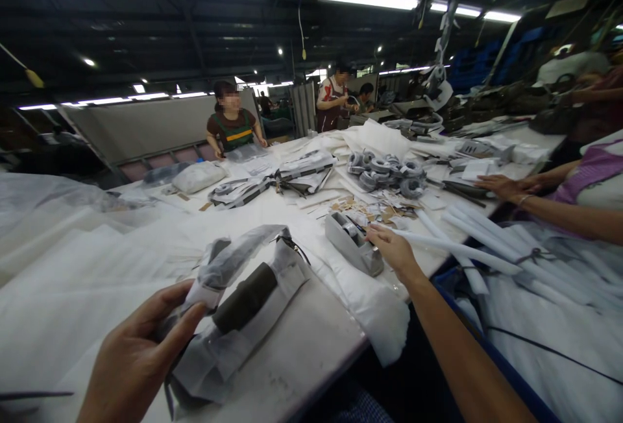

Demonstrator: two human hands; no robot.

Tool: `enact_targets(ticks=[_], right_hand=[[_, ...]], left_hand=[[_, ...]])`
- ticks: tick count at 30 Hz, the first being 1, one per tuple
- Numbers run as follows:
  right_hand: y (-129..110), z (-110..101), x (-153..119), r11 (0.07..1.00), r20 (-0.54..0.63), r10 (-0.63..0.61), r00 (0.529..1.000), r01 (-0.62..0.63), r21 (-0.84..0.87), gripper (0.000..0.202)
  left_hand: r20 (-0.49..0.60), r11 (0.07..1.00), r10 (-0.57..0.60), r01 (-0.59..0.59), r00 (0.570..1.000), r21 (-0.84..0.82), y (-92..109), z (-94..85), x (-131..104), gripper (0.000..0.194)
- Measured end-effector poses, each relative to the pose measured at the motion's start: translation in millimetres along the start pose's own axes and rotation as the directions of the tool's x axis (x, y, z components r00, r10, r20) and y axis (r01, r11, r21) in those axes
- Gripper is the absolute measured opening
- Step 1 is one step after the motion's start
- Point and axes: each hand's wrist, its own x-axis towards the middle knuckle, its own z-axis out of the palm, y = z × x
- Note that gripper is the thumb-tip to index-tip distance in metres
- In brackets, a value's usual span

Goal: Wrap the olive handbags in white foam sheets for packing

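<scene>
My left hand (141, 338) is closed around the handle (211, 283) of a dark olive handbag (246, 296), between thumb and fingers. White tissue-like wrap covers much of the bag and its handle; a bare dark strip shows in the middle. The bag rests on the white table at the near edge. My right hand (394, 251) is at the near right end of a grey tape dispenser (335, 231), fingers bent and pressed together. Whatever is between those fingertips is too small to make out. The dispenser stands next to a sheet of white foam (360, 293).
Rolls of grey tape (387, 173) lie heaped beyond the dispenser, beside wrapped bags (287, 180). White sheets (73, 267) cover the left side. A blue bin (487, 351) with white foam tubes (506, 248) stands at right. A co-worker's hands (506, 187) are at the right; other people stand behind.
</scene>
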Motion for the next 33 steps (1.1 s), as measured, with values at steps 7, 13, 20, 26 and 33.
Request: enact_targets(ticks=[7, 13, 20, 26, 33], right_hand=[[4, -25, -37, 0.98, 0.085, 0.14, 0.986, -0.15, 0.128, 0.043], [46, -16, -47, 0.96, 0.026, 0.239, 0.971, -0.24, 0.146, 0.042], [30, -4, -80, 0.98, 0.021, 0.114, 0.993, -0.116, 0.16, 0.044], [-69, 32, -121, 0.891, 0.316, -0.23, 0.92, 0.068, 0.449, 0.027], [-162, 90, -155, 0.783, 0.47, -0.457, 0.755, 0.09, 0.616, 0.023]], left_hand=[[-0.064, 0.995, -0.089, 0.086, 0.994, -0.042, 13, 4.6, -6, 0.04], [-0.051, 0.994, -0.105, 0.104, 0.993, -0.035, 11, 3.9, -4, 0.042], [-0.005, 1.0, -0.011, 0.01, 1.0, -0.006, -7, 5.2, 8, 0.047], [0.027, 0.983, -0.003, 0.008, 1.0, -0.184, 0, 17.2, 6, 0.047], [0.081, 0.94, 0.123, -0.09, 0.989, -0.329, 19, 18.6, -3, 0.027]])
